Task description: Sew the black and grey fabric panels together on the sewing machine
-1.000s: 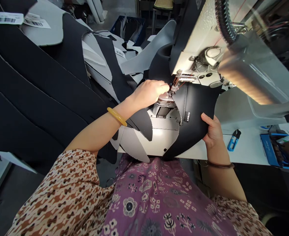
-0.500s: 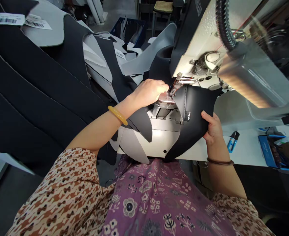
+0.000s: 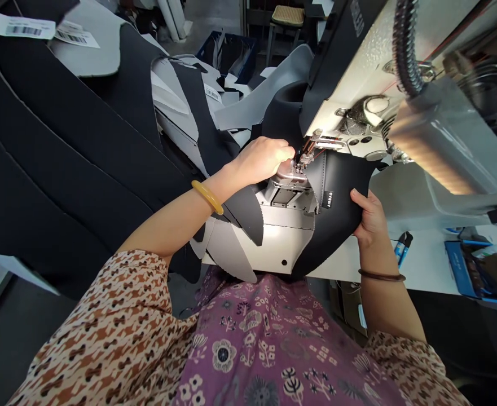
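Observation:
A black fabric panel (image 3: 337, 192) with a small AIRBAG label (image 3: 327, 199) lies over the post bed of a white sewing machine (image 3: 358, 84). My left hand (image 3: 260, 159), with a yellow bangle at the wrist, has its fingers curled on the fabric right beside the presser foot (image 3: 299, 164). My right hand (image 3: 370, 217) grips the panel's right edge, thumb on top. A grey piece (image 3: 227, 248) with a zigzag edge hangs below the machine bed.
Large black panels (image 3: 62, 163) with barcode tags hang at the left. Grey and black cut pieces (image 3: 214, 96) pile up behind. Blue thread snips (image 3: 401, 248) and a blue box (image 3: 476, 265) sit on the white table at right. A lamp (image 3: 447, 135) juts over the machine.
The view has shifted slightly to the right. The black panel has fed a little further under the presser foot and my right hand has moved up along its edge. My left hand stays by the needle.

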{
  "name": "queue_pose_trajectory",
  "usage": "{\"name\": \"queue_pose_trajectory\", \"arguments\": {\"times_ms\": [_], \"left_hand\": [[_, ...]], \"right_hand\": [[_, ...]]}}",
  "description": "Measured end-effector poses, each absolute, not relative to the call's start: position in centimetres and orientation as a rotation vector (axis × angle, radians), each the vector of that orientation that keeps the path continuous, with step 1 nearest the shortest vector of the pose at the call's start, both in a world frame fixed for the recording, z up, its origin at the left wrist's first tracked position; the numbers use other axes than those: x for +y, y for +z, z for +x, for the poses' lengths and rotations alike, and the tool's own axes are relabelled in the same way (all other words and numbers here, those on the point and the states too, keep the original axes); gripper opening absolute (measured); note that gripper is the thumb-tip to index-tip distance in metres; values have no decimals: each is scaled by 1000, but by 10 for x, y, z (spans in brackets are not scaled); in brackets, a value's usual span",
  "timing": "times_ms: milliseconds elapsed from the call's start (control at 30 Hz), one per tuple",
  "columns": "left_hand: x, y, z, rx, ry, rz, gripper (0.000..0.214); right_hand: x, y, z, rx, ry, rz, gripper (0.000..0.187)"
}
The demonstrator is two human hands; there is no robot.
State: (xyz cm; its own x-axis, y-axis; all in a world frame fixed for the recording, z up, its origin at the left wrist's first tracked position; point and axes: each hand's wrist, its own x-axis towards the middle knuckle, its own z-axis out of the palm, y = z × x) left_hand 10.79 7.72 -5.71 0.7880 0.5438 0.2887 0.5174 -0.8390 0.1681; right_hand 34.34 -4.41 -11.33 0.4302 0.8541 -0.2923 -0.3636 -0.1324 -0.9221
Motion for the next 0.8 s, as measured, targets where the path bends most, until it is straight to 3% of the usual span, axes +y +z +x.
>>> {"name": "queue_pose_trajectory", "arguments": {"times_ms": [800], "left_hand": [[77,-63,110,918,564,2915,30]], "right_hand": [[-40,-118,349,-599,1118,-1319,43]]}}
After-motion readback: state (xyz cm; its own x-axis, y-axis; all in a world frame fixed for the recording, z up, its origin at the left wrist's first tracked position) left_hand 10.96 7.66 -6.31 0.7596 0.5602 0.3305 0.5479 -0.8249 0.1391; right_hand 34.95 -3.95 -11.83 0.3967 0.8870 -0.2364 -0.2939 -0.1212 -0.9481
